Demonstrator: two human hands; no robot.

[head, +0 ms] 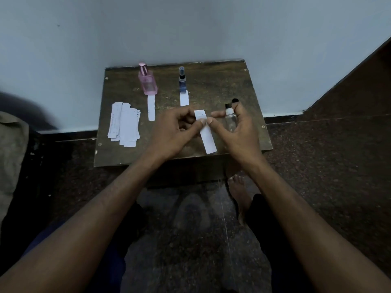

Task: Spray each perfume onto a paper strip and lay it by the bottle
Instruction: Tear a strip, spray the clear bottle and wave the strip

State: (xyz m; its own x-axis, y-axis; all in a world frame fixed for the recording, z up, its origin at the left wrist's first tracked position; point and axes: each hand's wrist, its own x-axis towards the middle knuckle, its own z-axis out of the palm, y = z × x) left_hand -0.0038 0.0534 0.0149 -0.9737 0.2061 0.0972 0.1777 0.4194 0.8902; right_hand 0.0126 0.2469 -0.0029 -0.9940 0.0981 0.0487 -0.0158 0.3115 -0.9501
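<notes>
You've got a pink bottle w/ pink cap, a dark blue bottle w/ black sprayer, and a clear bottle w/ white collar. Paper strips are white w/ faint print. Table is scuffed dark brown; wall pale grey-blue; floor speckled dark.

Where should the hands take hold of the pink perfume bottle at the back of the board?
Grip the pink perfume bottle around its flat rectangular body, below the cap, coming from the front-left. It stands upright, and its paper strip lies in front, so a low side approach avoids disturbing that.
</notes>
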